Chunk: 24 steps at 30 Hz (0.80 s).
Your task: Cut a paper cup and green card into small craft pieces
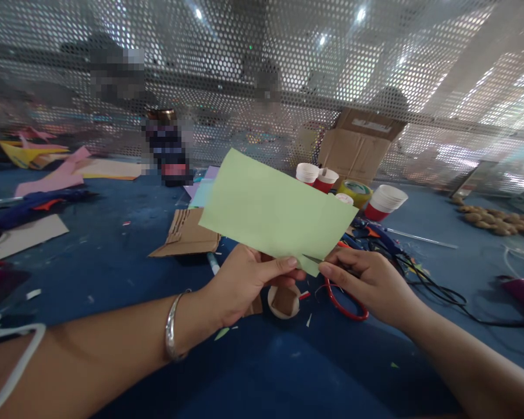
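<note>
A light green sheet of paper is raised above the table, tilted down to the right. My left hand pinches its lower edge, thumb in front and fingers behind. At the lower right edge my right hand is closed on a pair of red-handled scissors; a short dark stretch of blade shows at a slit in the paper. My fingers hide most of the scissors. Below the paper lies a small round white piece with a brown cardboard square on it.
Behind the sheet stand stacked paper cups, yellow tape and an open cardboard box. Cardboard lies left of the sheet. Blue glue guns lie on both sides; a black cable runs right. A perforated metal screen closes the back.
</note>
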Available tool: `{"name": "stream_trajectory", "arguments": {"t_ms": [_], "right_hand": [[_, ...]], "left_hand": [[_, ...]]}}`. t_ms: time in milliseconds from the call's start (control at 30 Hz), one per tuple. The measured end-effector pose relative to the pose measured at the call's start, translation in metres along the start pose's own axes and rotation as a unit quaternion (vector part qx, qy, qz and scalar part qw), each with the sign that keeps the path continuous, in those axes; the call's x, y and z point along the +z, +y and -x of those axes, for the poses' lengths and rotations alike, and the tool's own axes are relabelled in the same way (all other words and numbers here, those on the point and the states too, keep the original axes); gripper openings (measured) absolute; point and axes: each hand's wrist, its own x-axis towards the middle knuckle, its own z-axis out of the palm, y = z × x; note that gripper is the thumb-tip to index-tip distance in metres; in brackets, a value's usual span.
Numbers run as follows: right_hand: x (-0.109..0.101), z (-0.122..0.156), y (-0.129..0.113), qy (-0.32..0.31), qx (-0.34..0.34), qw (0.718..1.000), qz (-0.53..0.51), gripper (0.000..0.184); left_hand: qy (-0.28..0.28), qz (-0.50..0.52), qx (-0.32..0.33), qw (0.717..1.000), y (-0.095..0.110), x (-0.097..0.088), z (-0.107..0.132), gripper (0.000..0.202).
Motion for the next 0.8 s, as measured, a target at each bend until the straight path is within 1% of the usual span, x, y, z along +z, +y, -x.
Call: {"name": "stream_trajectory", "arguments": {"t_ms": [133,267,400,700,800], "right_hand": [[0.0006,-0.0004,-0.0018,0.005,0.002,1.0,0.0,0.042],[0.0014,-0.0004,-0.0028,-0.001,-0.011,1.0,-0.018,0.038],[0.0014,0.0008,-0.0026,0.003,-0.015,1.0,-0.025,0.039],[0.0021,-0.0005,-0.0022,0.006,-0.017,0.999,-0.026,0.041],[0.0022,0.0,-0.0016,0.011,-0.026,0.999,-0.027,0.039]], "left_hand": [[-0.001,0.014,-0.004,1.0,-0.0001,0.0008,0.0002,0.037],[-0.009,0.02,-0.017,1.0,-0.0013,0.0013,-0.0001,0.033],[-0.009,0.023,-0.027,0.999,-0.001,0.002,-0.0004,0.031],[-0.006,0.029,-0.026,0.999,-0.0003,0.0022,0.0,0.035],[-0.006,0.018,-0.019,1.0,0.001,0.0025,0.0006,0.032]]}}
